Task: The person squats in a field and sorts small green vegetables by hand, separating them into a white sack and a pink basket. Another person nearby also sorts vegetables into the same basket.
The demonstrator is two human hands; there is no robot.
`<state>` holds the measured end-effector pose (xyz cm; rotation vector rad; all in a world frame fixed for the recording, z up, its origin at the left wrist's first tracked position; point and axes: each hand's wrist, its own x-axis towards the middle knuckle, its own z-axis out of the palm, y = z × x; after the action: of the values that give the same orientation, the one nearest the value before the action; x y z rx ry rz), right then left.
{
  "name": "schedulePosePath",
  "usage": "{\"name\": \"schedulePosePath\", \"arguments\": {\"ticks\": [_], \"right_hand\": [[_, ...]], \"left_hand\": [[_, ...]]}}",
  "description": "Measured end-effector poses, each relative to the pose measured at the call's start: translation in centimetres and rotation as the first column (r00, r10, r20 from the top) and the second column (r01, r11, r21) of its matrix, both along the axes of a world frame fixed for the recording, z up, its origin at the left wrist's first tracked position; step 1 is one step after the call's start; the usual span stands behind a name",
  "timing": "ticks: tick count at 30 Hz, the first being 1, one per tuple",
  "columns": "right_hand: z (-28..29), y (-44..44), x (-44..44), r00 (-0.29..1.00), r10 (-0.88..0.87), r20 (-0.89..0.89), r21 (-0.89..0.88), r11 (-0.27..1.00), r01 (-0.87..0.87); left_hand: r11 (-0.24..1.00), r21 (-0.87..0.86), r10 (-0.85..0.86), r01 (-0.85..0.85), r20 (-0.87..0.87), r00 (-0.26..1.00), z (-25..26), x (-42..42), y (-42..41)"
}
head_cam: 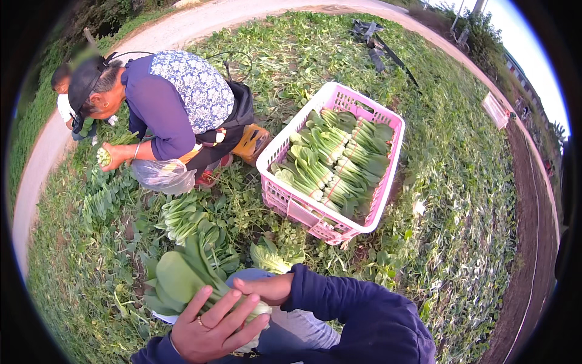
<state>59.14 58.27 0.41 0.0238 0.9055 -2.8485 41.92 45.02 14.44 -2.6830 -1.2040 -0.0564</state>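
A bunch of bok choy (pixel 182 280) is held low in front of me, above my knees. Its broad green leaves point to the upper left, and the pale stem ends (pixel 261 309) face right. My left hand (pixel 218 321), with a ring on one finger, lies across the stems with its fingers spread over them. From the other side my right hand (pixel 268 289) grips the stems; most of its fingers are hidden behind the bunch. Just beyond the leaves, more bok choy (pixel 182 220) lies on the ground. A pale leafy head (pixel 273 257) rests past my knee.
A pink and white plastic crate (pixel 302 216) stands ahead to the right, filled with rows of tied bok choy (pixel 345 159). At the left, a person (pixel 182 95) bends over, holding greens. Another person (pixel 66 98) is behind. Leafy plants cover the ground; dark sheeting (pixel 377 43) lies farther off.
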Motion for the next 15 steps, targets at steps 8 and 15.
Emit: {"name": "schedulePosePath", "arguments": {"ticks": [8,15], "right_hand": [[-1.5,26.6,18.7,0.444,-0.894,-0.057,0.533,0.348,0.771],[-7.2,52.5,22.9,0.350,-0.866,-0.357,0.798,-0.478,-0.368]], "left_hand": [[0.994,-0.108,0.027,0.030,0.488,0.872,-7.4,5.6,9.8],[0.796,-0.605,0.284,-0.016,0.351,0.892,-15.7,5.1,11.0]]}}
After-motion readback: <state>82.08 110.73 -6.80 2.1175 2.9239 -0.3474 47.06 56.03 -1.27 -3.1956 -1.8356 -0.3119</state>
